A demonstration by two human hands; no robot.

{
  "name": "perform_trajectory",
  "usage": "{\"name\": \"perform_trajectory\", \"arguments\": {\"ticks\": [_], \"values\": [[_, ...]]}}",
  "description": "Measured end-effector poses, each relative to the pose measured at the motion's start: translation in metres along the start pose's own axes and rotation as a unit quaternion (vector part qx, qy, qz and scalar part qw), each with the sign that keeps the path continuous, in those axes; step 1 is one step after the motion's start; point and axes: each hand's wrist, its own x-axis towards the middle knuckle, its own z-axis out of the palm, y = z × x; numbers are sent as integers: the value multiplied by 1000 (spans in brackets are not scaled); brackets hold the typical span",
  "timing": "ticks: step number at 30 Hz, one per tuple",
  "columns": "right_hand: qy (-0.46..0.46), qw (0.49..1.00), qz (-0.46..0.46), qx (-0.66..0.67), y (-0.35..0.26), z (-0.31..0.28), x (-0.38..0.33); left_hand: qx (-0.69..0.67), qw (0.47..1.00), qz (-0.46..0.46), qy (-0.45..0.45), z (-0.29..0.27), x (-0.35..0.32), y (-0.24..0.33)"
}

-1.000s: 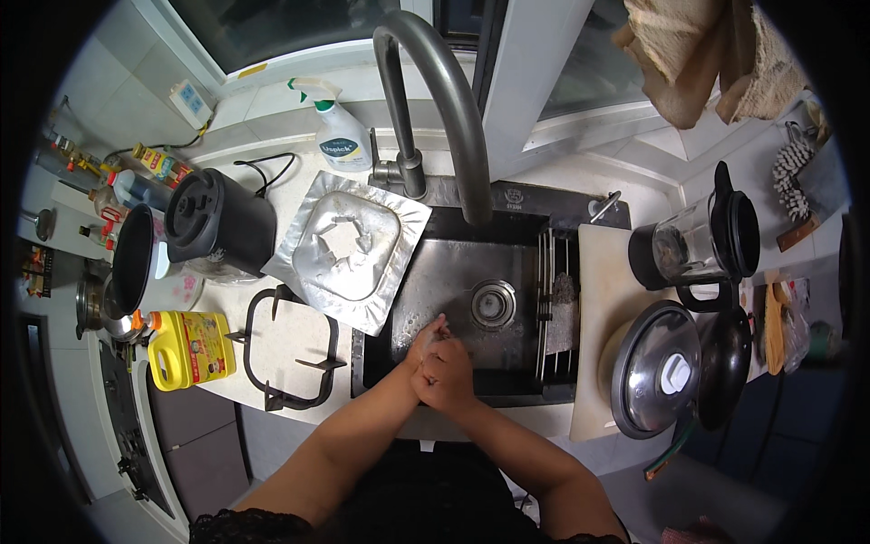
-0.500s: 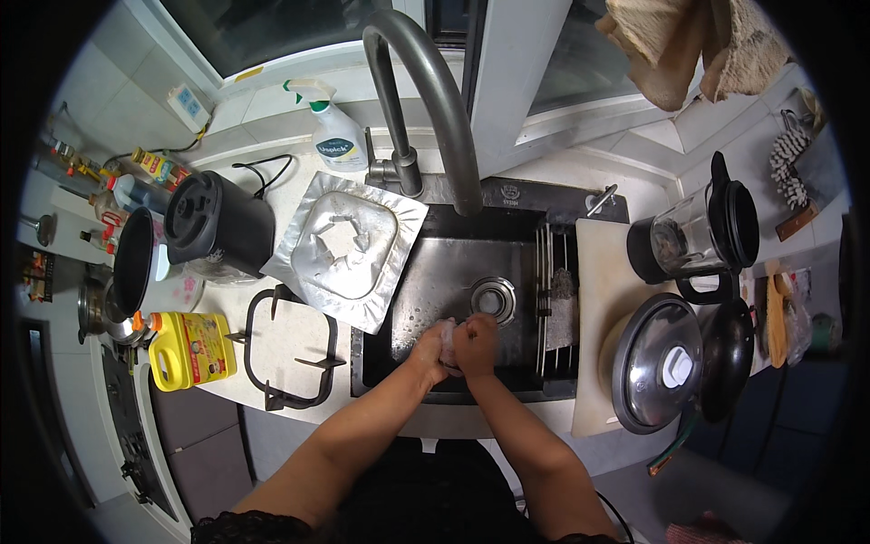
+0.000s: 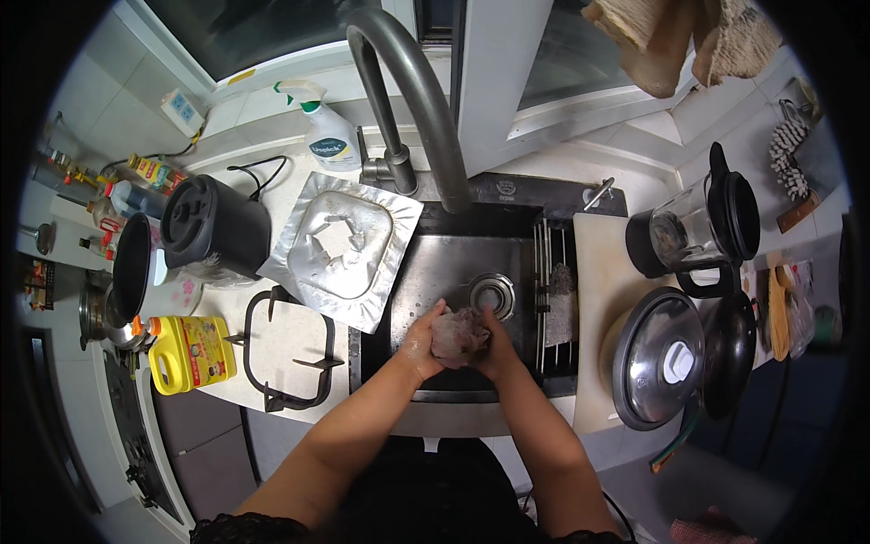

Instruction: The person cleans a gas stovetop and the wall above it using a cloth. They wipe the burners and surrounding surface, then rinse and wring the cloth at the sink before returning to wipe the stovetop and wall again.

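A crumpled, wet-looking greyish-pink cloth (image 3: 459,337) is bunched between my two hands above the near part of the dark sink (image 3: 435,263). My left hand (image 3: 422,344) cups its left side, with suds or wet patches on the wrist. Against its right side my right hand (image 3: 498,343) is curled, its fingers partly hidden. Just beyond the cloth lies the round drain strainer (image 3: 491,297). The tall grey faucet (image 3: 421,91) arches over the sink's back edge, and no running water shows.
Left of the sink lie a foil sheet (image 3: 304,213) and a black pan support (image 3: 256,349), near a yellow jug (image 3: 195,352). A spray bottle (image 3: 332,140) stands behind. To the right are a wire rack (image 3: 545,299), a cutting board (image 3: 594,272), a lidded pot (image 3: 648,363) and a glass jug (image 3: 684,231).
My hands were pressed tightly together around the cloth. They have now moved apart, and the cloth shows loosened and wider between them. The view has shifted slightly.
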Motion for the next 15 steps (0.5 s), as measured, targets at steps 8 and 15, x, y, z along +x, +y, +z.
{"name": "perform_trajectory", "arguments": {"ticks": [8,15], "values": [[-34,862,-363,-353,11,18,-6,-42,995,82,42,-3,-8,2],[134,564,-588,-564,31,-4,22,-61,997,-3,42,0,11,-16]]}}
